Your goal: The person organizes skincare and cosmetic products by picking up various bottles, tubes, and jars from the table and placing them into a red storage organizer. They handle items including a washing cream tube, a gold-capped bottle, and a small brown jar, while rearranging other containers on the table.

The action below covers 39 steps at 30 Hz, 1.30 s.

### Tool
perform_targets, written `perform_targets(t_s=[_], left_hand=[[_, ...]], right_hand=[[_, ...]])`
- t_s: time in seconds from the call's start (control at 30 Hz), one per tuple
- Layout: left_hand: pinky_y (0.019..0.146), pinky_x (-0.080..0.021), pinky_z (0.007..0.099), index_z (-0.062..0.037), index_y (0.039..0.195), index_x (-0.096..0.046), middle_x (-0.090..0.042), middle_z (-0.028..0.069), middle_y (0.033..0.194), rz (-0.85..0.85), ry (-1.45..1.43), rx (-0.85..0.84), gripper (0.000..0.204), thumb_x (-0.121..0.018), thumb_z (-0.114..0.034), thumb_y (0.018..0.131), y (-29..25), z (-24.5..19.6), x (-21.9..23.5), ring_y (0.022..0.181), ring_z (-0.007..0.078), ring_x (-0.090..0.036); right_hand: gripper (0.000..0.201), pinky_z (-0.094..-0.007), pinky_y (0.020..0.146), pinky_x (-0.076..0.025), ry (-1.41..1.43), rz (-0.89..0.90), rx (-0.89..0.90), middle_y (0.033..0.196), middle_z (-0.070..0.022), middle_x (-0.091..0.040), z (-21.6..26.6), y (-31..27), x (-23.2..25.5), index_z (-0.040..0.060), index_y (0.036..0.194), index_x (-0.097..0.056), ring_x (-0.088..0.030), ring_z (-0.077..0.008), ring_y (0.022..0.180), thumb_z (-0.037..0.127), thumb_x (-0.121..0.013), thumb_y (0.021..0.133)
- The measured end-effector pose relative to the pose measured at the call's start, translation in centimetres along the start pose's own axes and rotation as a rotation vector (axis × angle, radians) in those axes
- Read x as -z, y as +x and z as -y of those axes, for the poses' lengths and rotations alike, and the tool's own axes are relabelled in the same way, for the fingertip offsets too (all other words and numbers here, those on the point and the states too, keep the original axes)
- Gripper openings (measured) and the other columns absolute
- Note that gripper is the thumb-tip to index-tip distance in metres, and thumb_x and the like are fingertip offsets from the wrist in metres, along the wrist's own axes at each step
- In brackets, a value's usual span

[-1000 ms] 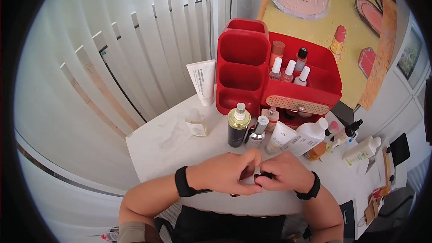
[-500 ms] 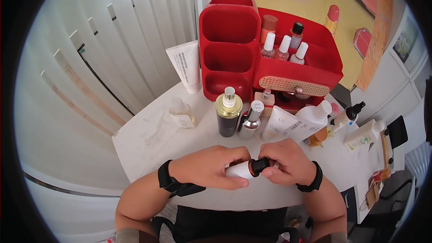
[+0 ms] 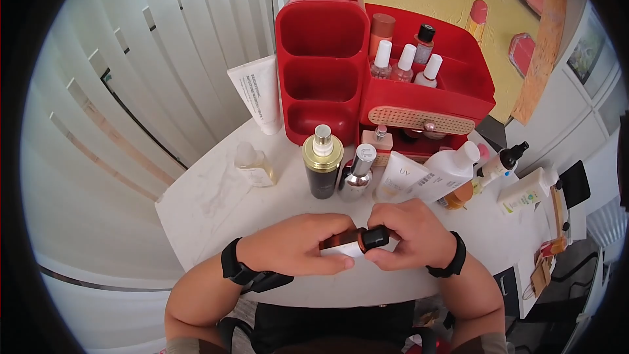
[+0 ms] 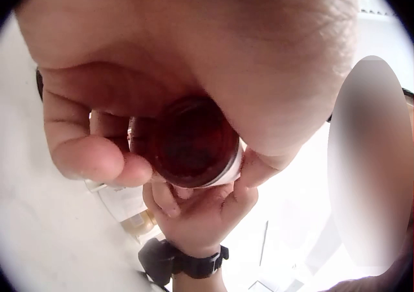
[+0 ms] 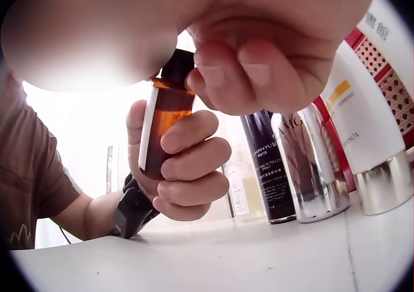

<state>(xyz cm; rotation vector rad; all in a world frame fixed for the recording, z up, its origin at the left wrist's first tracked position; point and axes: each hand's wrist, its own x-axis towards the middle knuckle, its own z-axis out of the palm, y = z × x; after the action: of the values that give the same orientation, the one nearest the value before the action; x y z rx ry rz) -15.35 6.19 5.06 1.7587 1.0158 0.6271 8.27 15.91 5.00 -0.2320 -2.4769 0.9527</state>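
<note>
An amber bottle [image 3: 346, 244] with a white label and a black cap [image 3: 375, 237] lies tilted between my hands, low over the front of the table. My left hand [image 3: 295, 244] grips the bottle's body, fingers wrapped round it in the right wrist view. The round base of the bottle [image 4: 194, 143] faces the left wrist camera, dark red-brown. My right hand [image 3: 416, 236] pinches at the black cap, thumb on the near side and curled fingers on the far side. Dark liquid shows through the amber glass [image 5: 174, 117].
Behind the hands stand a dark gold-collared bottle [image 3: 322, 170], a silver bottle [image 3: 358, 177], a UV tube [image 3: 401, 178] and a white bottle [image 3: 449, 170]. A small clear bottle [image 3: 255, 167] is left, near a white tube [image 3: 259, 95]. A red organizer [image 3: 324, 59] holds nail polish bottles [image 3: 403, 65].
My hands have drawn slightly apart, bringing the bottle into view; it has since rolled, showing more amber above its label. My right hand stays at the cap. The head view has shifted right and down.
</note>
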Motion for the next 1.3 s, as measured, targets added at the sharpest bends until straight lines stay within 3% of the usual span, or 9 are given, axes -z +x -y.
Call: perform_targets(t_s=[0.17,0.33,0.47,0.53,0.63,0.77,0.83,1.03,1.3], left_hand=[[0.068,-0.047,0.0334,-0.0010,0.108,-0.061,-0.063,0.0096,0.086,0.001,0.047,-0.044,0.028,-0.071,-0.022,0.092,0.0,0.7,-0.1,0.073,0.0204,-0.058],[0.075,-0.051,0.0338,-0.0017,0.125,-0.055,-0.068,0.0114,0.097,0.017,-0.144,0.016,0.039,-0.068,-0.017,0.092,-0.1,0.2,-0.4,0.082,0.0225,-0.066],[0.075,-0.052,0.0337,-0.0020,0.129,-0.051,-0.069,0.0114,0.099,0.047,-0.070,-0.019,0.040,-0.066,-0.016,0.094,0.0,0.3,-0.1,0.083,0.0231,-0.067],[0.077,-0.052,0.0390,-0.0034,0.127,-0.051,-0.068,0.0173,0.097,0.031,-0.059,-0.061,0.038,-0.064,-0.023,0.096,0.0,0.1,-0.2,0.084,0.0336,-0.068],[0.079,-0.053,0.0401,-0.0026,0.127,-0.051,-0.069,0.0180,0.099,0.033,-0.064,-0.028,0.038,-0.063,-0.023,0.097,-0.1,-0.2,-0.4,0.086,0.0354,-0.068],[0.079,-0.053,0.0401,-0.0023,0.130,-0.051,-0.069,0.0183,0.102,0.031,-0.036,-0.037,0.040,-0.062,-0.023,0.097,-0.1,-0.1,-0.3,0.086,0.0352,-0.069],[0.077,-0.053,0.0344,-0.0010,0.135,-0.052,-0.069,0.0143,0.106,0.074,-0.027,-0.017,0.045,-0.066,-0.023,0.098,-0.1,0.2,-0.2,0.085,0.0276,-0.069],[0.080,-0.054,0.0360,-0.0020,0.138,-0.051,-0.069,0.0143,0.110,0.071,0.004,-0.055,0.054,-0.068,-0.035,0.099,0.1,0.0,-0.4,0.088,0.0313,-0.070],[0.082,-0.054,0.0392,-0.0048,0.132,-0.052,-0.070,0.0137,0.109,0.073,0.009,-0.070,0.043,-0.061,-0.035,0.102,0.0,-0.1,-0.7,0.093,0.0349,-0.069]], right_hand=[[0.035,-0.0377,0.051,-0.044,-0.075,0.004,0.007,0.068,-0.0070,-0.059,-0.2,0.0,-0.1,0.0082,0.088,-0.057,-0.059,-0.0285,0.056,0.036,-0.078,0.086],[0.041,-0.0384,0.050,-0.042,-0.063,0.049,-0.015,0.063,-0.0080,-0.054,-0.1,0.1,0.2,0.0080,0.079,-0.055,-0.056,-0.0300,0.055,0.042,-0.075,0.089],[0.044,-0.0386,0.050,-0.041,-0.083,-0.002,-0.023,0.060,-0.0077,-0.051,0.0,0.0,-0.1,0.0079,0.075,-0.052,-0.055,-0.0302,0.054,0.044,-0.074,0.089],[0.048,-0.0392,0.049,-0.039,-0.114,-0.014,-0.046,0.057,-0.0077,-0.049,0.1,-0.1,0.0,0.0079,0.070,-0.049,-0.053,-0.0302,0.052,0.044,-0.075,0.088],[0.049,-0.0399,0.048,-0.038,-0.146,-0.039,-0.010,0.056,-0.0078,-0.047,-0.1,0.1,0.0,0.0077,0.066,-0.047,-0.051,-0.0301,0.050,0.042,-0.076,0.086],[0.048,-0.0405,0.047,-0.037,-0.134,-0.064,-0.032,0.056,-0.0083,-0.046,0.3,0.1,-0.4,0.0077,0.065,-0.047,-0.050,-0.0306,0.049,0.040,-0.076,0.086],[0.046,-0.0412,0.047,-0.037,-0.155,-0.057,0.004,0.056,-0.0089,-0.047,0.0,0.0,-0.6,0.0074,0.064,-0.048,-0.050,-0.0311,0.050,0.037,-0.074,0.088],[0.039,-0.0424,0.047,-0.038,-0.142,-0.082,0.063,0.058,-0.0098,-0.049,0.0,-0.1,-0.7,0.0069,0.067,-0.051,-0.052,-0.0313,0.051,0.032,-0.070,0.090],[0.034,-0.0423,0.050,-0.040,-0.134,-0.084,0.131,0.062,-0.0101,-0.051,-0.1,-0.1,-0.6,0.0072,0.071,-0.053,-0.054,-0.0308,0.056,0.030,-0.070,0.090]])
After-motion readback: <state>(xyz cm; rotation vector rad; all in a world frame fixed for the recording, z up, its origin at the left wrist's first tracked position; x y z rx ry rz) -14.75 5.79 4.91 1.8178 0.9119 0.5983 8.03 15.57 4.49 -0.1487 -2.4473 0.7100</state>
